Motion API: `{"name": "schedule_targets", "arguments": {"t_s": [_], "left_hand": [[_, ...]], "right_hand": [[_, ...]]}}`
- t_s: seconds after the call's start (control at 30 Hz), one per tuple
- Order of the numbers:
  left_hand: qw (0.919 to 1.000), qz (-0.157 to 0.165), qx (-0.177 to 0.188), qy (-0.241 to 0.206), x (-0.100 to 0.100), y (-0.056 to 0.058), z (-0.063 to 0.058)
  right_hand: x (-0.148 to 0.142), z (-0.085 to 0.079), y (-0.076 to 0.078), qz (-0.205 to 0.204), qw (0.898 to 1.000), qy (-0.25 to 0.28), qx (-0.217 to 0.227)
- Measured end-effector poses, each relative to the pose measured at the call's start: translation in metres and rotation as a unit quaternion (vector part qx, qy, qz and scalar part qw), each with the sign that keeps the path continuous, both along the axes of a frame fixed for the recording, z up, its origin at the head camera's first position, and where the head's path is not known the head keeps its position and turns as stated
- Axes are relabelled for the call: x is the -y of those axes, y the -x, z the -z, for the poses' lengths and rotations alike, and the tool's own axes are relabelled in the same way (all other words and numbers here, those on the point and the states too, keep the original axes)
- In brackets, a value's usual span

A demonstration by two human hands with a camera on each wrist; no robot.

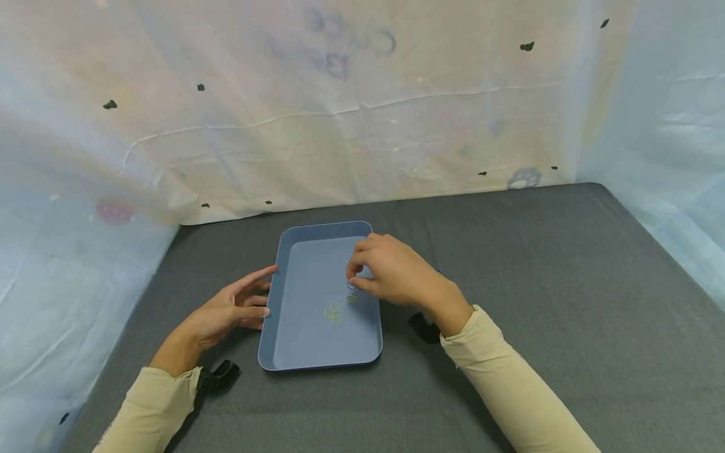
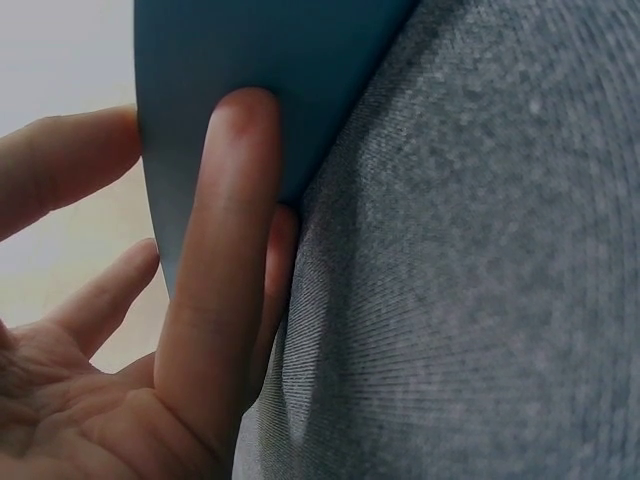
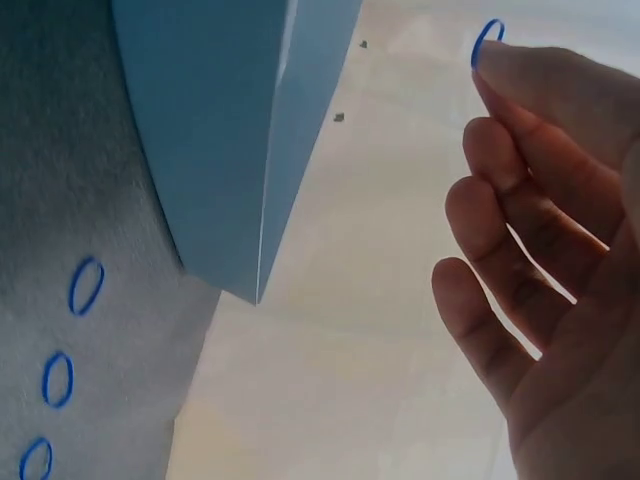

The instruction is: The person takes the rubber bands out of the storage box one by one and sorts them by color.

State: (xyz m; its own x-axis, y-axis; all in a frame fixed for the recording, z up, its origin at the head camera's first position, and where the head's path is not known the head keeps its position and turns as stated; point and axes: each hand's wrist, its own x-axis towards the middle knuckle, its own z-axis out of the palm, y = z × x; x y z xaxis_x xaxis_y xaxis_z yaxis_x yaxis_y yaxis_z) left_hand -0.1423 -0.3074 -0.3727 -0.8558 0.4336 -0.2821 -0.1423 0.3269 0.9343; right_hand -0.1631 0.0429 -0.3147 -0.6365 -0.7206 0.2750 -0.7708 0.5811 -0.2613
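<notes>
My right hand (image 1: 391,270) is over the right half of a blue-grey tray (image 1: 306,343), pinching a thin blue rubber band (image 3: 475,50) between thumb and index finger. In the right wrist view, the other fingers are loosely bent below the pinch. Several yellow-green rubber bands (image 1: 337,324) lie on the tray's floor, just left of and nearer than that hand. My left hand (image 1: 226,311) is at the tray's left side, its fairly straight fingers (image 2: 240,150) touching the outer wall.
Dark grey cloth (image 1: 538,283) covers the table. Beyond the tray's right side, blue rubber bands (image 3: 72,380) lie spaced in a row on it, mostly hidden by my right hand in the head view. Pale patterned sheeting (image 1: 340,145) hangs behind and at both sides.
</notes>
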Motion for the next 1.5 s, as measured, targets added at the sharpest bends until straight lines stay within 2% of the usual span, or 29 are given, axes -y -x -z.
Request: {"name": "schedule_targets", "arguments": {"t_s": [0.2, 0.47, 0.7, 1.0, 1.27, 1.5], "left_hand": [[1.0000, 0.004, -0.005, -0.002, 0.001, -0.001, 0.001], [0.9999, 0.012, -0.007, -0.009, 0.001, -0.001, 0.001], [0.9999, 0.008, -0.005, -0.010, 0.001, -0.002, -0.001], [0.9999, 0.006, -0.006, -0.006, 0.003, -0.002, 0.001], [1.0000, 0.003, -0.006, -0.005, 0.000, 0.001, 0.003], [0.9999, 0.004, -0.006, -0.007, 0.002, -0.004, -0.001]], "right_hand": [[-0.007, -0.004, 0.000, 0.010, 1.000, 0.006, -0.004], [-0.022, -0.011, -0.004, 0.016, 0.999, 0.026, 0.021], [-0.045, -0.009, -0.006, 0.024, 1.000, -0.011, -0.015], [-0.068, 0.002, -0.004, 0.034, 0.998, -0.039, -0.030], [-0.080, 0.002, 0.003, 0.049, 0.998, -0.033, -0.010], [-0.090, -0.002, 0.007, 0.072, 0.997, -0.031, 0.011]]}}
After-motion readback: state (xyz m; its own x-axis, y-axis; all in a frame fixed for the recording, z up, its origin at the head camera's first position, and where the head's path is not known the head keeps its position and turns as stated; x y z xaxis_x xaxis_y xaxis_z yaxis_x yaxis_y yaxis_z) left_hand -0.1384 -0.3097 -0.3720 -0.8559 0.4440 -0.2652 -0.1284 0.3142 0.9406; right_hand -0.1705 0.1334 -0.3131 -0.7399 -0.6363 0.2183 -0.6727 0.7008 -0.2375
